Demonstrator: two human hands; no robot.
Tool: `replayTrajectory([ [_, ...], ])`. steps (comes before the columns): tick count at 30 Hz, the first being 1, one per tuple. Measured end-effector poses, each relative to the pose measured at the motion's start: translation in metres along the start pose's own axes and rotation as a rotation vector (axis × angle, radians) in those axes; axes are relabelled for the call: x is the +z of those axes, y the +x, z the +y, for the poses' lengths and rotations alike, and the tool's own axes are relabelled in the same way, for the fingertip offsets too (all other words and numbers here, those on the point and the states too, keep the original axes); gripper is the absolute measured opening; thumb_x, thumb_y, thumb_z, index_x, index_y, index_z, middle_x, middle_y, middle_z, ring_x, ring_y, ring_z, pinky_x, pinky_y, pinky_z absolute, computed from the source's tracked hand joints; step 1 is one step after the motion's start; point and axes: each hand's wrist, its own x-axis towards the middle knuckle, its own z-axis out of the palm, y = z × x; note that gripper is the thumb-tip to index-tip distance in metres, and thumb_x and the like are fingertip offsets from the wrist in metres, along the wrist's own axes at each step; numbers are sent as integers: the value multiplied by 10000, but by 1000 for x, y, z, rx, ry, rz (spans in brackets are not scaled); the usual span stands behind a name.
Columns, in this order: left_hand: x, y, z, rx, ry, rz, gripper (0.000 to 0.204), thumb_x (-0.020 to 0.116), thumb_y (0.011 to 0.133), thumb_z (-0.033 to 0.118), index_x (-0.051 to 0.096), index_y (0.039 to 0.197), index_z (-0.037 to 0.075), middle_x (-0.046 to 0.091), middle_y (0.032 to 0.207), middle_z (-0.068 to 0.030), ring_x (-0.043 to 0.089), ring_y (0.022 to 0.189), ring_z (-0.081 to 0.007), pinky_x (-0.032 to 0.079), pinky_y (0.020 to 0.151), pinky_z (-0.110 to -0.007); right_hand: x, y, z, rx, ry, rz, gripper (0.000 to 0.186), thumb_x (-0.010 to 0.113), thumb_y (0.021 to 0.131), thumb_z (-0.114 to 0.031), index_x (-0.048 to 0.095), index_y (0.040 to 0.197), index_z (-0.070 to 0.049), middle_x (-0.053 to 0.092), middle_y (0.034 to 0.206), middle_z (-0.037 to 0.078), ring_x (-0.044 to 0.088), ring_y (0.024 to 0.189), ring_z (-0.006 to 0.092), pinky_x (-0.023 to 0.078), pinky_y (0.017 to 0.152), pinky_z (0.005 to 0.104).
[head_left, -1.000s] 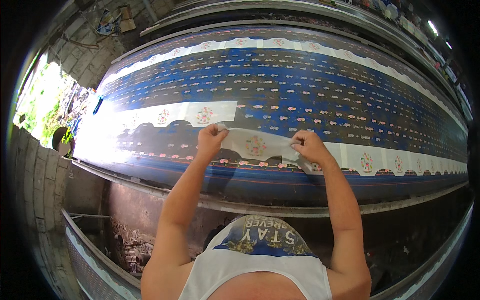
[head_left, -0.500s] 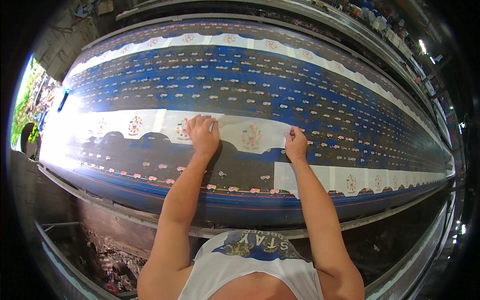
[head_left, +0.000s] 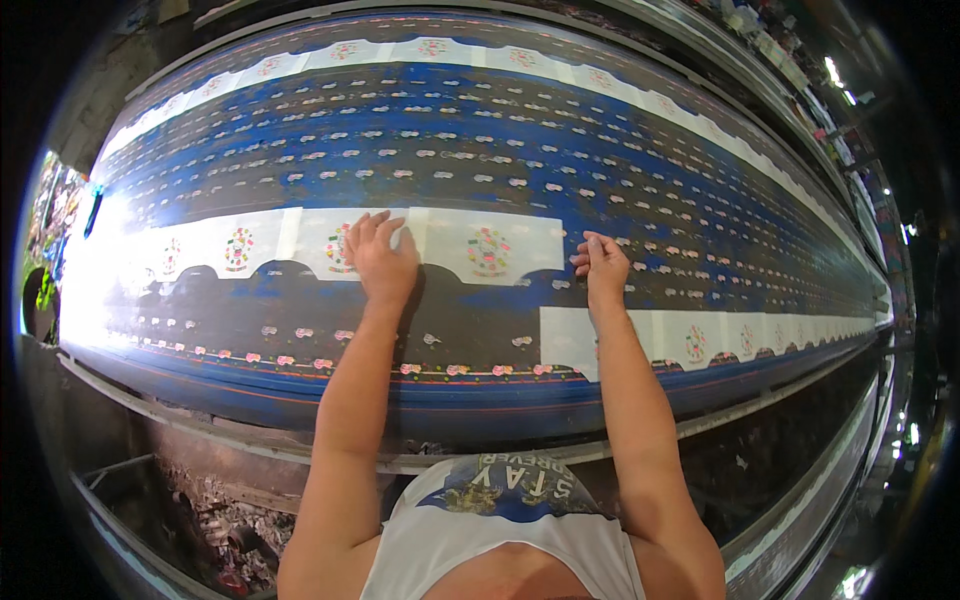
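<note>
A white cloth piece with a scalloped lower edge and colourful print (head_left: 510, 235) lies flat on the long blue-and-grey speckled table (head_left: 470, 310), ending a row of similar pieces (head_left: 240, 250). My left hand (head_left: 385, 260), fingers spread, is on or just above the row where two pieces join. My right hand (head_left: 605, 265) is off the piece's right end with loose, parted fingers and nothing in them. Nearer me, another row of white pieces (head_left: 565, 335) starts beside my right forearm.
A third row of printed pieces (head_left: 390, 52) runs along the far side. A metal rail (head_left: 230, 420) follows the near edge above a dark gap with rubble (head_left: 240, 520). A bright opening (head_left: 55, 220) is at the left, lights (head_left: 832, 72) and clutter at the right.
The cloth piece went from being held up in both hands to lying on the middle row. My right hand has let go of it; my left hand moved left onto the row.
</note>
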Motion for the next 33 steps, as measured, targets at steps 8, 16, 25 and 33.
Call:
replayTrajectory([
  [8, -5, -3, -7, 48, -66, 85, 113, 857, 893, 178, 756, 913, 132, 792, 1112, -40, 674, 1248, -324, 363, 1205, -588, -143, -40, -34, -484, -1213, -145, 98, 828, 924, -151, 785, 949, -66, 688, 995, 86, 690, 1001, 295, 551, 908, 449],
  [16, -14, -36, 76, 145, -159, 53, 111, 847, 866, 122, 749, 914, 140, 789, 1089, -34, 701, 1170, -304, 382, 1191, -576, -203, -50, -50, -619, -1438, -398, 118, 830, 874, -162, 754, 962, -143, 677, 1059, 65, 629, 1187, 316, 524, 990, 494],
  [25, 14, -121, 219, 315, -258, -368, 208, 811, 853, 38, 759, 1032, 129, 762, 1075, -44, 696, 1122, -303, 385, 1210, -592, -233, -25, -53, -678, -1303, -538, 78, 812, 897, -168, 777, 960, -138, 732, 1077, 72, 670, 1154, 317, 525, 1008, 493],
  [33, 7, -141, 268, 273, -231, -559, 505, 703, 771, -41, 780, 1244, 117, 760, 1123, -60, 659, 1211, -337, 372, 1203, -564, -267, -43, -82, -398, -630, -921, 143, 770, 986, -177, 747, 1041, -46, 750, 1007, 134, 717, 968, 284, 555, 867, 457],
])
